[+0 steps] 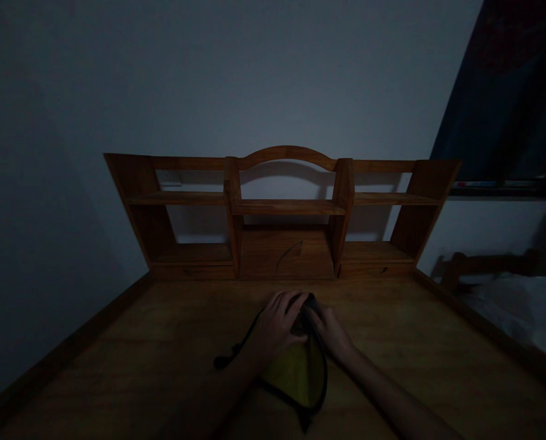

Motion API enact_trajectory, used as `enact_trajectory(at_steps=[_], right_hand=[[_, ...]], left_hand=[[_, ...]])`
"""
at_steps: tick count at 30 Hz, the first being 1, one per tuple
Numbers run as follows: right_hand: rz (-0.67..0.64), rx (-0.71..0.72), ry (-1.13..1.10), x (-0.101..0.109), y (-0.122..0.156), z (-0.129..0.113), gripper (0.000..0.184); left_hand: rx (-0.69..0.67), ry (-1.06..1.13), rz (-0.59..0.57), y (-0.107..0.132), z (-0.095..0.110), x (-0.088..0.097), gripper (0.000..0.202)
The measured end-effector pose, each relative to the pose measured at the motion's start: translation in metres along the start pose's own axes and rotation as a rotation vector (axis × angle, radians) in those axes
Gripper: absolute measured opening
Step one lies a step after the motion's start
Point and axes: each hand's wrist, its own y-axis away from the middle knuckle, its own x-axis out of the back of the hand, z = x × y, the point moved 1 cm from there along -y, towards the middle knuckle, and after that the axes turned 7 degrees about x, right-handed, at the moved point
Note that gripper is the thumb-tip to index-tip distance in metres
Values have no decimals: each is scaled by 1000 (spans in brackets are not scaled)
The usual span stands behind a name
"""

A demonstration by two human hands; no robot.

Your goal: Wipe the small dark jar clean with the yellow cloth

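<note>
A pouch point(295, 374) with a yellow-green inside and a black edge lies opened out on the wooden desk, its near corner towards me. My left hand point(277, 321) curves over its far end, fingers and thumb bent round a small dark object point(299, 324). Poor light and the fingers conceal what kind of object it is. From the other side, my right hand point(328, 330) grips the pouch's black far edge, close beside that object. Its fingertips are partly hidden.
A wooden shelf unit point(289, 208) with several compartments stands along the back of the desk point(190, 330). Raised wooden edges run down both sides. Beyond the right edge are a wooden chair back or bed rail point(493, 264) and white cloth point(524, 308).
</note>
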Motion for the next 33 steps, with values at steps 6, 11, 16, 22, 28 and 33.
enact_trajectory(at_steps=[6,11,16,22,28,33], right_hand=[[9,-16,39,1,0,1,29],[39,-114,-154,-4,-4,8,26],[-30,-208,-374,-8,-4,19,44],[-35,-71,-251,-6,-2,19,39],[-4,-30,-121,-3,-3,8,31],[42,-22,48,1,-1,3,26]], left_hand=[[11,24,28,-1,-1,-1,88],[47,17,-1,-1,-5,-2,93],[68,32,-26,-1,-5,-2,92],[24,24,-57,1,-2,1,92],[25,12,-31,1,-2,-1,94],[10,39,-10,0,-1,-1,93]])
